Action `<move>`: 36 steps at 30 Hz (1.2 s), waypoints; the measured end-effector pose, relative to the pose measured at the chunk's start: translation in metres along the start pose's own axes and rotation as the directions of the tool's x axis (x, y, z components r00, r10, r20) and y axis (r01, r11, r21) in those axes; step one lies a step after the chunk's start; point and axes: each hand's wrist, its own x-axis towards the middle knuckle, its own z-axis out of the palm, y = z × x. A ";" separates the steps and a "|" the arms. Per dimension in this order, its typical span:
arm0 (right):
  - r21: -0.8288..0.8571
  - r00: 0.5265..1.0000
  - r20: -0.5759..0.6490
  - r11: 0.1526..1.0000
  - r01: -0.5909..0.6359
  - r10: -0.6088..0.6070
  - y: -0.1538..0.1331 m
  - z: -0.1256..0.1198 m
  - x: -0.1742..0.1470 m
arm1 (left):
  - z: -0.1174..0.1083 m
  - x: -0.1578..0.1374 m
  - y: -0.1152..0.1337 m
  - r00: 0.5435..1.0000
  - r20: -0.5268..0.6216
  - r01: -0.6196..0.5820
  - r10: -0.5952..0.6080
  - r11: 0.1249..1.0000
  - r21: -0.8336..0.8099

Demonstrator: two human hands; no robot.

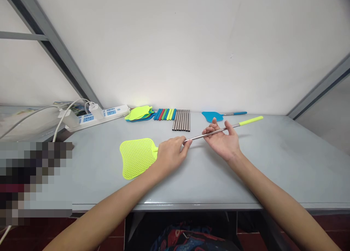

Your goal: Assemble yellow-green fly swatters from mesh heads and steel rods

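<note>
A yellow-green fly swatter lies across both hands, its perforated head (138, 158) at the left. My left hand (172, 152) is closed around the swatter's neck, thumb along the metal rod (198, 137). That rod slants up to the right and ends in a yellow-green grip (251, 120). My right hand (224, 141) is turned palm up with fingers apart, and the rod crosses its fingers and passes by the thumb. Behind it, near the wall, rests a blue fly swatter (212, 116) with a blue handle.
Along the wall lie stacked swatter heads (140, 113), a row of coloured grips (164, 114) and several metal rods (181, 120). At the left, a white power strip (109, 114) has chargers and cables plugged in. The grey table's front edge (191, 206) is near my body.
</note>
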 end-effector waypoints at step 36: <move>-0.044 0.986 -0.150 0.997 0.069 -0.075 0.004 -0.009 0.006 | 0.008 -0.005 0.007 0.991 0.131 -0.037 0.030 0.998 0.052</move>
